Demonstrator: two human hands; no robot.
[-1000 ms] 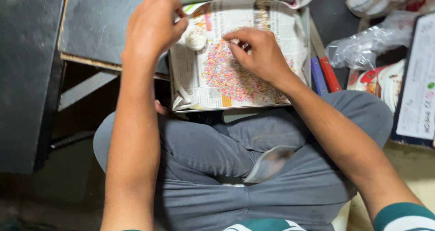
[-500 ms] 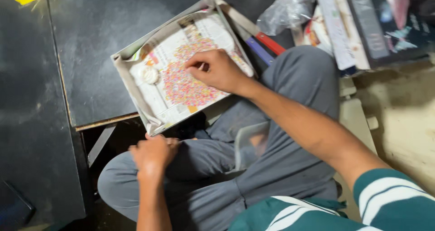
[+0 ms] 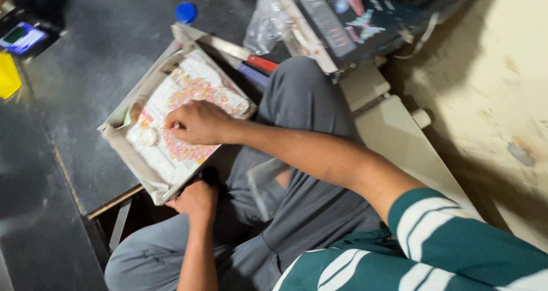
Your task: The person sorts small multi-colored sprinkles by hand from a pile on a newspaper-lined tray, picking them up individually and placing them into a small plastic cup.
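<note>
A shallow tray (image 3: 123,148) lined with printed paper juts over the edge of a dark table, above my lap. A patch of tiny multicoloured beads (image 3: 197,91) covers its middle, and a small white round lump (image 3: 147,136) lies beside them. My right hand (image 3: 197,122) rests knuckles-up on the beads with its fingers curled together; what the fingertips pinch is hidden. My left hand (image 3: 197,201) is at the tray's near corner, fingers curled against its underside edge.
Long tools with a red handle (image 3: 264,63) and a bluish handle (image 3: 251,74) lie along the tray's far side. A blue cap (image 3: 185,11), a clear plastic bag (image 3: 267,21), a lit small screen (image 3: 21,37) and a dark printed box (image 3: 354,17) are around.
The view has swung and tilted. My left hand left the tray's far corner, dropped to my lap, then came up to the tray's near corner. My right hand stayed on the beads.
</note>
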